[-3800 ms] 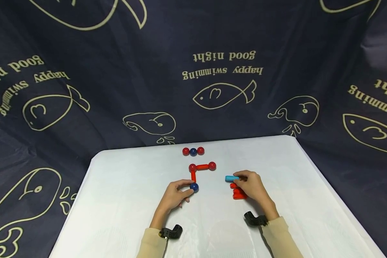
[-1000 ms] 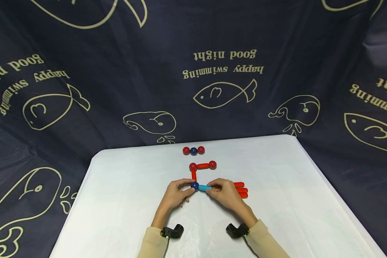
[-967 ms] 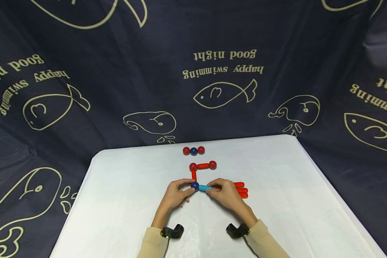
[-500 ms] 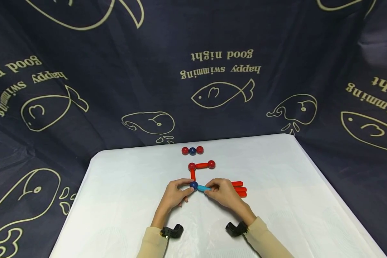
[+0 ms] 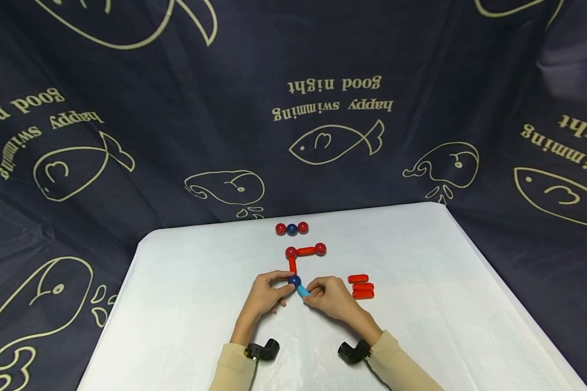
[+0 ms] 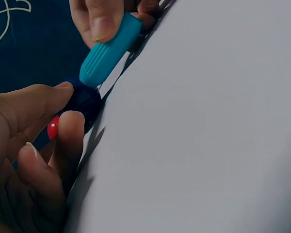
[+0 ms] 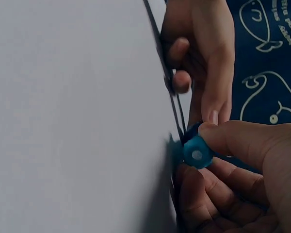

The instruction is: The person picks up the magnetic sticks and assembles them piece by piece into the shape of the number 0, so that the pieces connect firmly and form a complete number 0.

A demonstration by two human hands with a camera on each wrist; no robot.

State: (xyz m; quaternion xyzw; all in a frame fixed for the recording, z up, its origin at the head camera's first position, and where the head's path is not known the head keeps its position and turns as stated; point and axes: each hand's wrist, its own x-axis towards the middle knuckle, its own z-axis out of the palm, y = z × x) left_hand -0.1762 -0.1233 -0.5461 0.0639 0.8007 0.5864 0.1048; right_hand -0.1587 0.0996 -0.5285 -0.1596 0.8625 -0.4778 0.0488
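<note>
In the head view my left hand (image 5: 264, 293) pinches a dark blue ball (image 5: 294, 281) between thumb and fingers. A red rod (image 5: 292, 265) runs from that ball up to a red ball (image 5: 291, 252), and a second red rod (image 5: 305, 251) links it to another red ball (image 5: 320, 249). My right hand (image 5: 333, 297) pinches a light blue rod (image 5: 303, 291), whose far end touches the dark blue ball. The left wrist view shows the grooved side of the light blue rod (image 6: 109, 52); the right wrist view shows its round end (image 7: 197, 153).
Several loose pieces lie on the white table (image 5: 200, 260). Three red rods (image 5: 363, 287) are to the right of my right hand. At the back, a dark blue ball (image 5: 292, 229) sits between two red balls (image 5: 281, 229). A dark printed cloth (image 5: 225, 108) hangs behind.
My right hand has brought the light blue rod from beside the red rods to the dark blue ball, then swung its near end toward me. The left hand stays on the ball.
</note>
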